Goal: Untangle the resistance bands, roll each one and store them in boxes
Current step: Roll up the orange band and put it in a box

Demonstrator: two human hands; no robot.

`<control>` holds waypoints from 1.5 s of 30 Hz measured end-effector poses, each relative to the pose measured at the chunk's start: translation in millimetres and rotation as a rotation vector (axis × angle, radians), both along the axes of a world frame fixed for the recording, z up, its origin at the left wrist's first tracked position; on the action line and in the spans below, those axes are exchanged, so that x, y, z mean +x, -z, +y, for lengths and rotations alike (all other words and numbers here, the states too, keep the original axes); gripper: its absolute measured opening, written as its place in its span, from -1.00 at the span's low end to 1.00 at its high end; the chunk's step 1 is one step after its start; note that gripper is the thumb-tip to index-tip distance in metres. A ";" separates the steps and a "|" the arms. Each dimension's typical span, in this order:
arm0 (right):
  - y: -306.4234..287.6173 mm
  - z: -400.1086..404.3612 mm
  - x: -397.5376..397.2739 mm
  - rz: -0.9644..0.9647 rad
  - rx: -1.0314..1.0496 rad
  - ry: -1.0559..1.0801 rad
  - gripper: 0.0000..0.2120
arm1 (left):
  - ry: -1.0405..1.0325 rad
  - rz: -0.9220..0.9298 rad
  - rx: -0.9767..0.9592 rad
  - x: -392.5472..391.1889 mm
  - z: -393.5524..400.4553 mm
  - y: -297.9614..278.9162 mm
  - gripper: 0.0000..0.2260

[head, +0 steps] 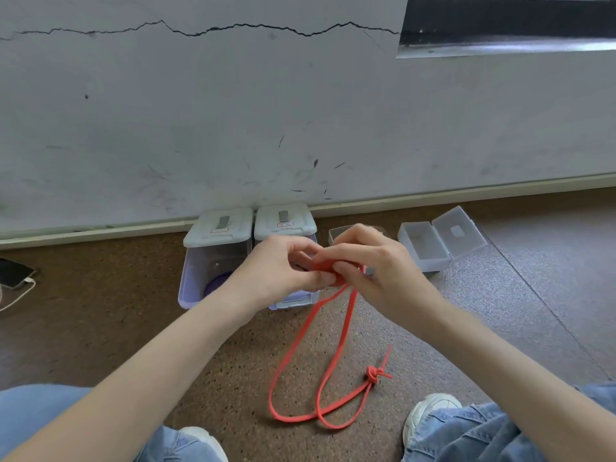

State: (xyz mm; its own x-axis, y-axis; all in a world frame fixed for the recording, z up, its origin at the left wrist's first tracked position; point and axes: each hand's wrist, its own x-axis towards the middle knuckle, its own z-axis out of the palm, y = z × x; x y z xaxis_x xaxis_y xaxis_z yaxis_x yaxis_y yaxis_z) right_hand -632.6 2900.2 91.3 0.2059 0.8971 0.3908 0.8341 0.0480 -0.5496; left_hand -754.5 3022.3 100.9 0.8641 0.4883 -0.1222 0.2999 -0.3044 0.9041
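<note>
Red band (pixel 336 331): rolling under way; left hand (pixel 283 265) and right hand (pixel 370 258) both pinch the coil; tail trails below; next, keep winding, likely.

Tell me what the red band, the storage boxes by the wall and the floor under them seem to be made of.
The red band: likely rubber or latex, matte; it hangs limp and holds a tight knot. The two lidded boxes: translucent plastic with a lilac tint; contents show through. The open box: frosted clear plastic. The floor: speckled brown, possibly cork or vinyl.
</note>
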 end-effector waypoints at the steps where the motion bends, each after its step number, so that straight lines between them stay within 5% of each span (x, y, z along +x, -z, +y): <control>1: -1.7 0.7 1.2 0.111 0.003 0.011 -0.76 | -0.009 -0.027 -0.036 -0.8 0.6 -1.4 -0.87; 5: -11.9 0.5 8.6 0.711 0.108 0.073 -0.77 | -0.130 -0.199 -0.292 -3.2 6.9 -8.5 -0.77; 8: -14.9 0.1 6.4 0.852 0.158 0.090 -0.78 | -0.198 -0.299 -0.436 -2.4 9.1 -10.9 -0.75; 17: -15.1 -1.5 7.9 0.772 0.127 0.101 -0.85 | -0.061 -0.208 -0.419 -2.4 3.8 -0.3 -0.76; 21: -11.7 -1.5 5.5 0.186 -0.028 0.062 -0.83 | 0.055 0.047 -0.084 -1.3 6.4 -3.9 -0.86; 23: -9.7 0.2 2.4 0.087 -0.040 0.023 -0.83 | 0.043 0.073 -0.002 0.1 3.0 -1.9 -0.89; 28: -15.5 -0.7 11.1 0.736 0.059 0.080 -0.79 | -0.159 -0.197 -0.391 -2.1 8.7 -10.3 -0.80; 31: -8.8 -0.9 2.8 0.885 0.062 0.090 -0.77 | -0.270 -0.343 -0.513 1.3 11.1 -13.3 -0.76; 38: 8.1 3.5 -7.0 0.910 0.139 0.135 -0.81 | -0.289 -0.338 -0.527 5.8 0.4 3.6 -0.72; 45: 6.0 0.6 0.1 0.607 0.119 0.103 -0.78 | -0.135 -0.065 -0.156 0.4 2.2 8.8 -0.75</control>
